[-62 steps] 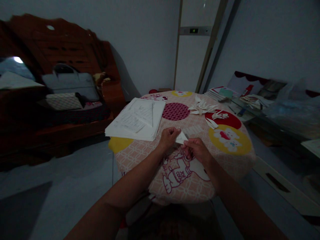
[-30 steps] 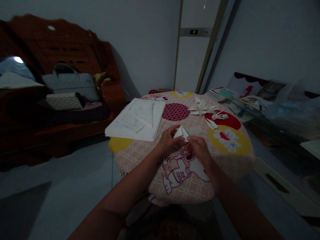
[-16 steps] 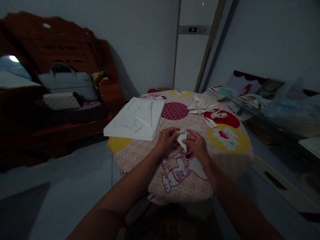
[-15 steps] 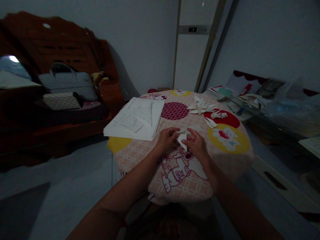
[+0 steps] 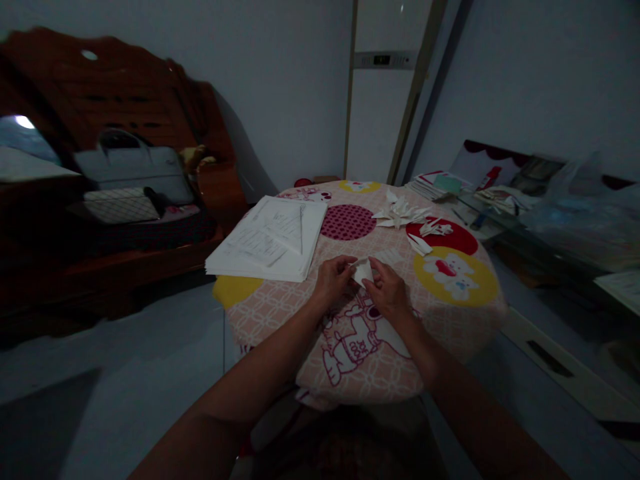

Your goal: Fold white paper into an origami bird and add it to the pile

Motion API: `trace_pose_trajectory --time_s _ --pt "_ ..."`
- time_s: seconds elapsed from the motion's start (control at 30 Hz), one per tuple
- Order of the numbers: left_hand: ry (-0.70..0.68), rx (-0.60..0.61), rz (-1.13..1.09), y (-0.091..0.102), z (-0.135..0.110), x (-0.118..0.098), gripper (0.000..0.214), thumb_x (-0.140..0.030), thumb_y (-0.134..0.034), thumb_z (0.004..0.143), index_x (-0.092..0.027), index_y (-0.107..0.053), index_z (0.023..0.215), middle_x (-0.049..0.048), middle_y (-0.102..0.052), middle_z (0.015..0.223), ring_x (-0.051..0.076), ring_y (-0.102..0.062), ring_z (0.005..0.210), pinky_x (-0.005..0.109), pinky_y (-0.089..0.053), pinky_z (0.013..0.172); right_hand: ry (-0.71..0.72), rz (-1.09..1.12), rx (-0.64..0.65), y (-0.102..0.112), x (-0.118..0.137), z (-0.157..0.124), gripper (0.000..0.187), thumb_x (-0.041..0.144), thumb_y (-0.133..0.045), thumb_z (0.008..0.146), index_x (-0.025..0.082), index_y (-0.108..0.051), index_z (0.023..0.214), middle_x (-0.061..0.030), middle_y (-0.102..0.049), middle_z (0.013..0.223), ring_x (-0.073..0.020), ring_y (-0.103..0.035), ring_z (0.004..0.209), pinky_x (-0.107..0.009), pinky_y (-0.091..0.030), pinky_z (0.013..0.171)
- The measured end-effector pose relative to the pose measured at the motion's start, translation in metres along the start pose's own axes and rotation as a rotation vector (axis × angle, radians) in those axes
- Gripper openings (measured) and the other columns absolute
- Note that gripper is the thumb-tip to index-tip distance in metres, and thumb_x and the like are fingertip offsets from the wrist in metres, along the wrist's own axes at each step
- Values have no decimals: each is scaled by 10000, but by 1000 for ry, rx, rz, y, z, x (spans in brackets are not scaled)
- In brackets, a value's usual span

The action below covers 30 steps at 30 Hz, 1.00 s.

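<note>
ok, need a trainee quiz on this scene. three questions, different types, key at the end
1. Multiple choice: what is held between the left hand and the right hand?
a) a pen
b) a piece of folded white paper
c) a pair of scissors
2. True or false: the paper stack lies on the tablecloth, to the left of both hands.
3. Fill the gap: the cartoon bears to the right of the right hand sit in a ____ circle.

Key: 1 b; 2 true; 3 yellow.
</note>
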<state>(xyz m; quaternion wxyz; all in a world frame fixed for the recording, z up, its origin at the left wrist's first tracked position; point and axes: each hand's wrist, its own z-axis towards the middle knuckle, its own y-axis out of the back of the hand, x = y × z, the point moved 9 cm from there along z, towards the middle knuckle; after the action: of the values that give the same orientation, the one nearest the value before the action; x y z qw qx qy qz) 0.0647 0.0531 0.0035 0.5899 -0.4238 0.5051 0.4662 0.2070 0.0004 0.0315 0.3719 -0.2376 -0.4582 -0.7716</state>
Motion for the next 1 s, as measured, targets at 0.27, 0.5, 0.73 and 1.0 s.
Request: trace_pose_trajectory --time_s 0.27,0.5,0.73,1.0 --pt "-16 4 -3 0 -1 -5 279 -326 -676 769 -135 -714 969 48 -721 806 150 -643 620 251 -524 562 -18 41 -18 6 1 1 450 240 -534 857 171 -615 1295 -151 -693 1180 -247 -683 931 -413 -537 905" --pt "-23 7 -37 1 1 -3 273 -324 -646 767 -120 -707 937 38 -705 770 142 -628 590 245 -521 548 -87 283 -58 7 -14 1 417 305 -541 870 177 -654 1250 -125 -712 1208 -262 -671 1105 -399 -517 974" --pt "-12 28 -76 -2 1 -2 304 -344 -669 748 -115 -706 945 36 -707 775 142 -627 591 251 -538 542 -109 405 -90 4 -23 3 511 214 -560 779 200 -635 1284 -75 -743 1102 -225 -708 951 -348 -558 862" --pt "-9 77 -43 -4 -1 -3 291 -392 -643 783 -120 -681 876 19 -669 723 131 -611 570 241 -511 535 -168 506 -112 6 -30 4 544 232 -578 778 194 -619 1319 -13 -716 796 -173 -637 674 -276 -524 605"
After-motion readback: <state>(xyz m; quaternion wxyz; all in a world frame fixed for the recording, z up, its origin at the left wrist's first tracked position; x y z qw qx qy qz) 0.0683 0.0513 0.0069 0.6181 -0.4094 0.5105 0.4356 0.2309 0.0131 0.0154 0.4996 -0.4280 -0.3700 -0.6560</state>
